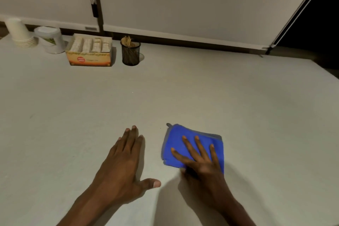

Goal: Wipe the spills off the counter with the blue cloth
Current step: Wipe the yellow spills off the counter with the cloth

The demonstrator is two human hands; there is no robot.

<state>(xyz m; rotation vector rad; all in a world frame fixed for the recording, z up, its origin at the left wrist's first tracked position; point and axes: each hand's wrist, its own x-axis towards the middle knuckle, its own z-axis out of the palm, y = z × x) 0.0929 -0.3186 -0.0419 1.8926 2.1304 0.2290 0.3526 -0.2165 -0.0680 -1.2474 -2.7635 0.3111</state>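
- Progress: hard to call. The counter (183, 88) looks pale and mostly uniform; I can't pick out a clear spill in this light. There's a faint dark fleck far left and a slight sheen near my right wrist, neither certain.
- My read: wiping is in hand, not finished. The cloth is down and loaded, and most of the surface lies beyond it.
- Blue cloth (185, 139): folded into a rough square, flat on the counter, near front, right of centre. Small loop tab at its far-left corner.
- Right hand (203, 163): palm down on the cloth, fingers (199, 146) spread wide and straight, tips resting on the fabric. Pressing, not gripping; nothing pinched. Thumb mostly hidden at the cloth's near edge.
- Left hand (122, 163): flat on bare counter just left of the cloth, not touching it. Fingers together, thumb splayed toward the cloth. Holds nothing; looks like bracing.
- Back edge clutter, well clear of the cloth: stack of paper cups (20, 33), white tub (50, 39), sachet box (89, 51), mesh cup of stir sticks (130, 52).
- Left to do, my guess: sweep outward, stop short of those items.
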